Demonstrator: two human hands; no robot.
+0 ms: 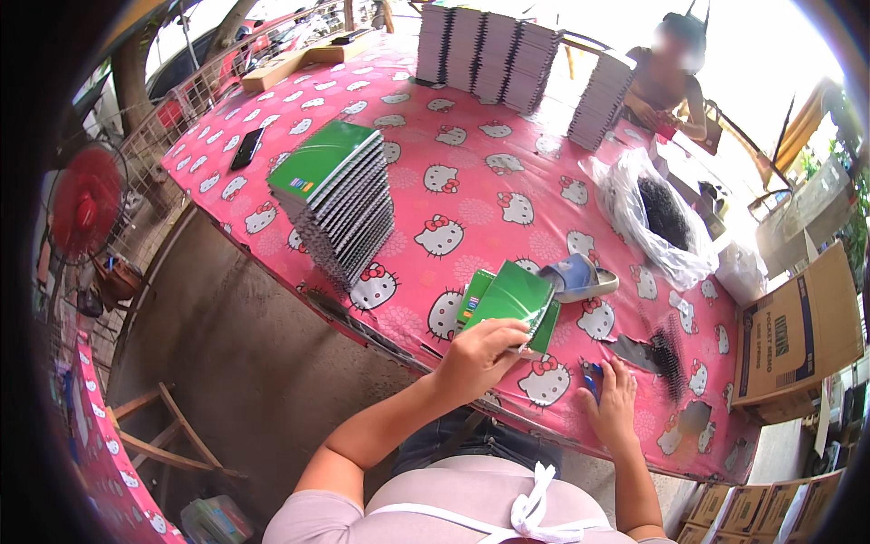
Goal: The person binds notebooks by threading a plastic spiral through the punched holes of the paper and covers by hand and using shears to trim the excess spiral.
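My left hand (487,361) is closed on the near edge of a green spiral notebook (512,299), its fingers over the cover. This notebook lies askew on other green notebooks (474,292) near the table's front edge. To the right, my right hand (614,403) rests low over the table, with a small blue-handled tool (592,378), perhaps pliers, between thumb and fingers. A blue and white slipper (578,277) lies just beyond the notebooks. Farther left stands a tall stack of green spiral notebooks (331,163).
Black binding coils fill a plastic bag (625,204) at right; loose coils (669,363) lie nearer. Tall notebook stacks (485,54) stand at the back, where another person (666,86) sits. A phone (246,148) lies left. A cardboard box (797,331) adjoins the pink-covered table (489,181).
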